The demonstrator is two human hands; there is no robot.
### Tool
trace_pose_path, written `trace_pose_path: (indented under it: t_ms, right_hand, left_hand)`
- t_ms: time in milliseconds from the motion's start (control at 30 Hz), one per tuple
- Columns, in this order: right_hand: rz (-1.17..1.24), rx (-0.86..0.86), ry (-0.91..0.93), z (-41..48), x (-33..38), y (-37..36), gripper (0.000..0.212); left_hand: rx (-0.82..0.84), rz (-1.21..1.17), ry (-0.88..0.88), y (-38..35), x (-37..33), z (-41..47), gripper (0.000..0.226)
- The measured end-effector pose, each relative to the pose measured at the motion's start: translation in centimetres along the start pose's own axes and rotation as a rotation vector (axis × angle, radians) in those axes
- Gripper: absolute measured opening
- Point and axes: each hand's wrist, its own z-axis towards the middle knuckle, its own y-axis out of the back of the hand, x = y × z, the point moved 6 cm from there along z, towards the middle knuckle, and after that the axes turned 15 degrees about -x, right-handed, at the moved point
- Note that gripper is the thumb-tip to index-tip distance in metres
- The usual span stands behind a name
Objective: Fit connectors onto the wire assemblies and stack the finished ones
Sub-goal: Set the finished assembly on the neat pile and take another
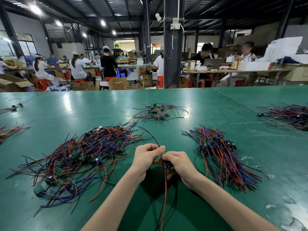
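— Counting left to right across the glossy green tabletop point(83, 105)?
— One big loose tangle point(80, 155) of thin red, blue and black wires with small green boards; one smaller scatter point(158, 112) behind.
— Hands?
— Left hand point(146, 157) pinching a blue wire point(150, 135); right hand point(180, 163) curled round a blue connector point(167, 165), red wire point(165, 197) dangling below. Then one neat fanned stack point(221, 154), one far heap point(288, 117).

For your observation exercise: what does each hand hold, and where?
The left hand pinches a blue wire near its end; the right hand grips a small blue connector.
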Motion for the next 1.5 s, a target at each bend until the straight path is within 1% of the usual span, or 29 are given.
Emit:
trace_pose_path:
  t_ms: [67, 167, 333, 400, 500, 567, 667, 800, 900, 1000, 1067, 1133, 1233, 1367, 1433, 1467, 1500]
  right_hand:
    - [-0.038, 0.010, 0.005, -0.2, 0.0, -0.1, 0.026]
    - [-0.105, 0.033, 0.015, -0.5, -0.1, -0.5, 0.028]
    - [-0.140, 0.028, 0.012, -0.7, 0.0, -0.4, 0.030]
    - [-0.150, 0.040, 0.004, -0.7, 0.0, -0.2, 0.032]
    - [-0.187, 0.069, 0.012, -0.9, -0.1, -0.2, 0.032]
    - [-0.204, 0.067, 0.017, -0.8, -0.1, -0.1, 0.031]
    - [-0.227, 0.049, 0.030, -0.7, 0.0, 0.2, 0.029]
    - [-0.307, 0.006, 0.086, -0.4, 0.3, 0.8, 0.028]
    - [-0.363, -0.012, 0.124, -0.2, 0.7, 1.0, 0.029]
    - [-0.380, 0.005, 0.140, -0.3, 0.8, 1.0, 0.028]
    - [-0.395, 0.027, 0.149, -0.4, 0.8, 0.8, 0.028]
    - [-0.407, 0.053, 0.157, -0.6, 0.8, 0.6, 0.027]
    - [-0.402, 0.089, 0.179, -1.0, 1.1, 0.2, 0.028]
    - [-0.370, 0.149, 0.211, -1.6, 1.6, -0.4, 0.028]
    - [-0.344, 0.176, 0.211, -1.9, 1.7, -0.7, 0.028]
    - [-0.331, 0.185, 0.208, -1.9, 1.7, -0.7, 0.029]
    - [-0.320, 0.191, 0.204, -2.0, 1.7, -0.8, 0.030]
  left_hand:
    - [-0.108, 0.006, -0.021, 1.0, 0.1, 0.7, 0.014]
    - [-0.257, 0.066, -0.102, 3.0, -0.1, 2.0, 0.014]
    - [-0.297, 0.229, -0.246, 3.4, -0.7, 2.2, 0.016]
    - [-0.335, 0.239, -0.248, 3.9, -0.9, 2.4, 0.016]
    - [-0.417, 0.190, -0.204, 5.4, -1.0, 2.8, 0.019]
    - [-0.438, 0.170, -0.176, 5.9, -1.1, 2.9, 0.022]
    - [-0.425, 0.047, -0.069, 5.8, -1.1, 2.9, 0.025]
    - [-0.360, -0.249, 0.140, 5.1, -1.4, 2.6, 0.024]
    - [-0.302, -0.443, 0.331, 4.2, -1.4, 1.9, 0.025]
    - [-0.255, -0.604, 0.525, 3.6, -0.9, 1.2, 0.023]
    - [-0.213, -0.691, 0.600, 3.4, -0.8, 1.0, 0.023]
    - [-0.210, -0.725, 0.612, 3.6, -0.8, 1.1, 0.023]
    - [-0.291, -0.695, 0.545, 4.4, -0.5, 1.5, 0.022]
    - [-0.424, -0.489, 0.333, 5.7, -0.3, 2.4, 0.023]
    - [-0.452, -0.304, 0.181, 6.0, -0.4, 2.7, 0.023]
    - [-0.464, -0.168, 0.071, 6.1, -0.7, 2.7, 0.024]
    - [-0.478, 0.017, -0.073, 6.3, -1.2, 2.6, 0.026]
